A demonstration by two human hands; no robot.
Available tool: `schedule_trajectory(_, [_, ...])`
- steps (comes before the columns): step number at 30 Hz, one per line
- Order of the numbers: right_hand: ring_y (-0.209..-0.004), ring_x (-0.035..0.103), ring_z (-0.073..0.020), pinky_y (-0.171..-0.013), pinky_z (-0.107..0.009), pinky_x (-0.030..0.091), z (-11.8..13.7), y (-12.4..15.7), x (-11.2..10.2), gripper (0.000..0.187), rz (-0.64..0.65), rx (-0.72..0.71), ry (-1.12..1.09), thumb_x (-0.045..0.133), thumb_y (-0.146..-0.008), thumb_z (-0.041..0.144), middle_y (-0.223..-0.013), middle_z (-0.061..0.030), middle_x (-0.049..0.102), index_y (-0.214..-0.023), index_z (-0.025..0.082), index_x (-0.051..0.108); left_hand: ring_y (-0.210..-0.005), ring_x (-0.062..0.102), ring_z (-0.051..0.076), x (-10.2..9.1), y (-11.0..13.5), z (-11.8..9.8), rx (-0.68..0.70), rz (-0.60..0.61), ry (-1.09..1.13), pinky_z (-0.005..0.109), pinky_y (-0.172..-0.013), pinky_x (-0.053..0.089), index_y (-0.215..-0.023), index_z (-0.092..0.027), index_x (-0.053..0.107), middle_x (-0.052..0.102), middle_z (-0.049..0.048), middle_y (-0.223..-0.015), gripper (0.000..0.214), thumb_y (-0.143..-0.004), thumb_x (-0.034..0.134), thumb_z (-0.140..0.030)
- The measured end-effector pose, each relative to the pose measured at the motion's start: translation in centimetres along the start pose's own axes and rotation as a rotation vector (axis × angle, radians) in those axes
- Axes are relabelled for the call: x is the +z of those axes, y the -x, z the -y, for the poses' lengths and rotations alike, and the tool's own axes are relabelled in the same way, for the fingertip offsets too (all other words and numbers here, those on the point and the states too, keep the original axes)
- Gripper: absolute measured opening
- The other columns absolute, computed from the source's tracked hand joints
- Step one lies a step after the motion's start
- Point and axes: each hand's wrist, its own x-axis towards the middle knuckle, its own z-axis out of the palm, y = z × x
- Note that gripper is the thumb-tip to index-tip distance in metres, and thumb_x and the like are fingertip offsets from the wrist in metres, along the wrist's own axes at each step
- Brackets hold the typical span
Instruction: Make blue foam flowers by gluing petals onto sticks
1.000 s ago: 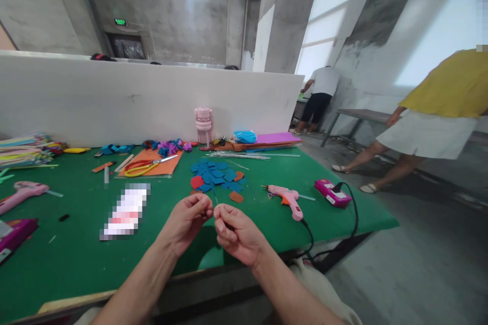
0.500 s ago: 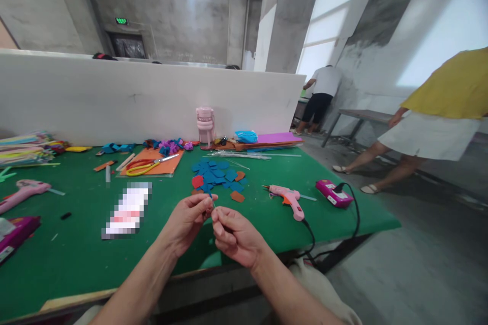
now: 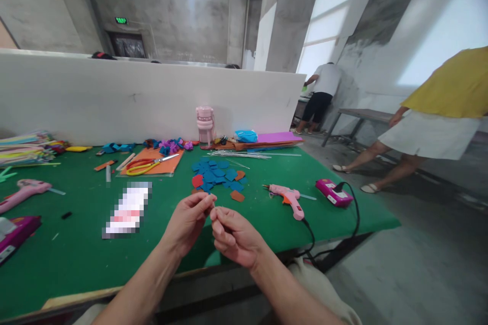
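My left hand (image 3: 188, 221) and my right hand (image 3: 234, 236) meet above the near edge of the green table (image 3: 84, 259). Both are pinched, fingertips nearly touching, around a very small thin piece that I cannot name. Just beyond them lies a pile of blue, red and brown foam petals (image 3: 217, 175). A pink glue gun (image 3: 287, 199) lies to the right of my hands, its black cord running off the table edge.
Red-and-yellow scissors (image 3: 147, 165) rest on an orange sheet. A pink bottle (image 3: 205, 124) stands by the white partition (image 3: 114, 96). A magenta box (image 3: 332, 193) sits at right, another pink glue gun (image 3: 23, 193) at left. A person in yellow (image 3: 430, 122) walks at right.
My hands have drawn closer together and the thin piece between them shows less. The person in yellow has barely shifted.
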Motion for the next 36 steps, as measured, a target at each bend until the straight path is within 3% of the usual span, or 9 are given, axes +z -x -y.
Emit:
schedule_trajectory(5, [-0.030, 0.025, 0.0007, -0.033, -0.014, 0.019, 0.7, 0.1, -0.2, 0.014, -0.041, -0.063, 0.065, 0.050, -0.082, 0.025, -0.052, 0.0051, 0.052, -0.076, 0.013, 0.054, -0.059, 0.049, 0.010, -0.5, -0.3, -0.1, -0.037, 0.054, -0.045, 0.022, -0.057, 0.039, -0.087, -0.012, 0.061, 0.055, 0.0020, -0.066, 0.026, -0.072, 0.059, -0.034])
schedule_trajectory(11, [-0.031, 0.033, 0.0004, -0.034, -0.014, 0.020, 1.4, 0.1, -0.7, 0.020, -0.178, -0.136, 0.255, 0.053, -0.079, 0.031, -0.052, 0.0035, 0.054, -0.075, 0.013, 0.055, -0.051, 0.043, 0.006, -1.2, -0.5, 0.4, 0.000, 0.001, -0.182, 0.018, -0.049, 0.033, -0.062, -0.013, 0.054, 0.050, -0.0024, -0.057, 0.016, -0.064, 0.067, -0.022])
schedule_trajectory(17, [-0.033, 0.037, -0.0002, -0.034, -0.014, 0.021, 1.6, 0.0, -1.1, 0.024, -0.283, -0.199, 0.355, 0.053, -0.078, 0.037, -0.055, 0.0028, 0.056, -0.075, 0.013, 0.056, -0.055, 0.046, 0.007, -0.7, -0.3, -0.2, -0.029, 0.043, -0.183, 0.019, -0.053, 0.036, -0.067, -0.014, 0.054, 0.053, -0.0006, -0.062, 0.017, -0.069, 0.062, -0.028])
schedule_trajectory(22, [-0.033, 0.036, -0.0007, -0.033, -0.014, 0.018, 1.2, -0.2, -0.9, 0.025, -0.321, -0.192, 0.415, 0.052, -0.077, 0.038, -0.054, 0.0027, 0.057, -0.074, 0.014, 0.055, -0.042, 0.033, 0.006, -0.3, -0.1, -0.4, -0.040, 0.091, -0.052, 0.020, -0.045, 0.033, -0.058, -0.017, 0.040, 0.035, -0.0072, -0.048, 0.030, -0.077, 0.050, -0.039])
schedule_trajectory(26, [-0.033, 0.035, -0.0011, -0.031, -0.014, 0.017, 0.7, -0.4, -0.6, 0.026, -0.343, -0.194, 0.488, 0.051, -0.077, 0.040, -0.054, 0.0022, 0.057, -0.072, 0.014, 0.054, -0.033, 0.022, 0.005, -0.6, -0.2, -0.4, -0.023, 0.012, -0.136, 0.020, -0.037, 0.027, -0.052, -0.019, 0.032, 0.023, -0.0098, -0.040, 0.038, -0.076, 0.049, -0.042])
schedule_trajectory(31, [-0.032, 0.035, -0.0013, -0.030, -0.013, 0.018, 0.4, -0.6, -0.5, 0.026, -0.372, -0.203, 0.579, 0.048, -0.079, 0.038, -0.053, 0.0021, 0.057, -0.072, 0.014, 0.053, -0.052, 0.046, 0.007, -1.2, -0.5, -0.3, 0.132, -0.093, -0.229, 0.018, -0.052, 0.037, -0.058, -0.016, 0.045, 0.046, -0.0058, -0.052, 0.023, -0.064, 0.066, -0.024])
schedule_trajectory(36, [-0.032, 0.035, -0.0013, -0.031, -0.013, 0.019, 0.4, -0.5, -0.6, 0.026, -0.402, -0.217, 0.651, 0.046, -0.080, 0.039, -0.053, 0.0022, 0.057, -0.073, 0.014, 0.053, -0.055, 0.050, 0.008, -1.3, -0.3, -0.3, 0.104, -0.077, -0.279, 0.020, -0.055, 0.040, -0.064, -0.015, 0.055, 0.055, -0.0025, -0.059, 0.016, -0.059, 0.069, -0.020])
